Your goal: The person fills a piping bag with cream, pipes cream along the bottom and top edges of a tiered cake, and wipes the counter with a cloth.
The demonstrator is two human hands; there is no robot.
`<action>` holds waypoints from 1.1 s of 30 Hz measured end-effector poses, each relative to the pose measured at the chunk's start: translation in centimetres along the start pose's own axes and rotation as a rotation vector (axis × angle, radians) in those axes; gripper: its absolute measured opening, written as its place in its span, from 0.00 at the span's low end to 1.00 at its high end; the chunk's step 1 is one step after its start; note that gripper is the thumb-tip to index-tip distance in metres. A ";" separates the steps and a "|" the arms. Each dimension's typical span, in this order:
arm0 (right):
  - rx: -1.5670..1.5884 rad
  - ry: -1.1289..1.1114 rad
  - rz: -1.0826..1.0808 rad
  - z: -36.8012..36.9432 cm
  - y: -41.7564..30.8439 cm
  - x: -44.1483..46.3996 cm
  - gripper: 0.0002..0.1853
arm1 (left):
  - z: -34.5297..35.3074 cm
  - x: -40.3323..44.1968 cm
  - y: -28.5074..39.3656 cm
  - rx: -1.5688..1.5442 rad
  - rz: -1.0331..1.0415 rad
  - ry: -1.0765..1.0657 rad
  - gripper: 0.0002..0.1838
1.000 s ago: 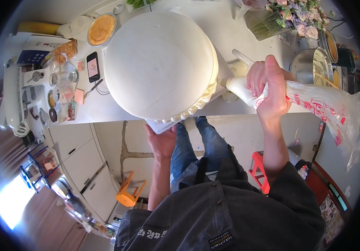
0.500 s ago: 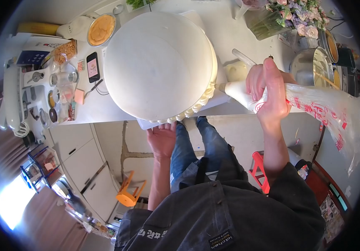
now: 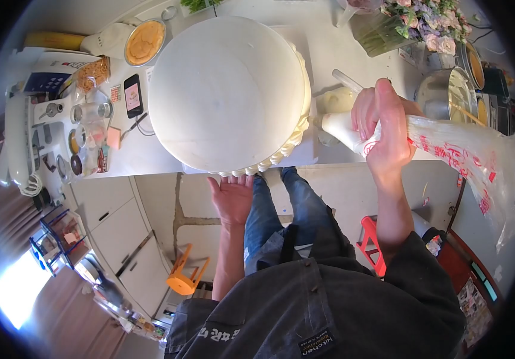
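A tall round white cake [image 3: 224,90] fills the middle of the view, with a row of piped cream shells [image 3: 290,143] along its lower right edge. My right hand [image 3: 387,122] is wrapped round a filled piping bag [image 3: 344,131], whose tip points left at the cake's side. The bag's loose plastic end trails off to the right. Palm up, my left hand [image 3: 232,196] lies under the near edge of the cake, fingers apart, fingertips partly hidden beneath it. A flat pale base [image 3: 302,152] shows under the cake.
To the left on the table [image 3: 129,157] lie a phone [image 3: 132,97], jars and a tin of orange-brown cake [image 3: 145,43]. At the right are a metal bowl [image 3: 443,96] and flowers [image 3: 431,30]. An orange stool [image 3: 183,278] and a red stool [image 3: 372,242] stand below.
The pale base under the cake has turned, its corner shifting out of sight at the near edge. My left hand has opened out below it. The piping bag has barely moved.
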State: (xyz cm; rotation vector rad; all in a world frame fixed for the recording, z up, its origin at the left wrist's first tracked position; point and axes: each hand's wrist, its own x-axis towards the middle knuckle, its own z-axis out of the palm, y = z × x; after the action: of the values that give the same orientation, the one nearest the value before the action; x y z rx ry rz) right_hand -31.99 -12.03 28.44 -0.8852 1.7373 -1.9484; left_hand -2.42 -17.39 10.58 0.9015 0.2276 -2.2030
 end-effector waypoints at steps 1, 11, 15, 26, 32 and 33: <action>-0.017 0.017 0.002 0.0 0.2 0.1 0.27 | 0.0 0.0 -0.1 0.012 0.003 0.019 0.33; 0.021 -0.035 -0.047 0.0 0.4 -0.2 0.25 | 0.1 -0.1 0.0 0.015 -0.001 0.018 0.32; -0.036 0.016 -0.014 0.0 0.8 -0.1 0.25 | 0.1 -0.1 -0.1 0.012 0.001 -0.031 0.32; -0.046 0.006 -0.012 -0.2 0.7 0.1 0.24 | 0.3 -0.2 -0.3 -0.005 0.010 -0.036 0.31; -0.065 0.018 -0.001 -0.4 1.2 0.1 0.25 | 0.0 -0.2 -0.3 -0.026 -0.022 -0.065 0.30; -0.056 0.010 0.015 -0.4 1.0 0.0 0.25 | -0.3 -0.1 -0.2 -0.029 -0.030 -0.083 0.30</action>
State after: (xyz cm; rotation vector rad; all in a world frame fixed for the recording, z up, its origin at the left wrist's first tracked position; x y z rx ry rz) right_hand -32.41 -11.90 27.42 -0.8810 1.8067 -1.9062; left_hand -2.34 -17.08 10.34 0.7938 0.2342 -2.2536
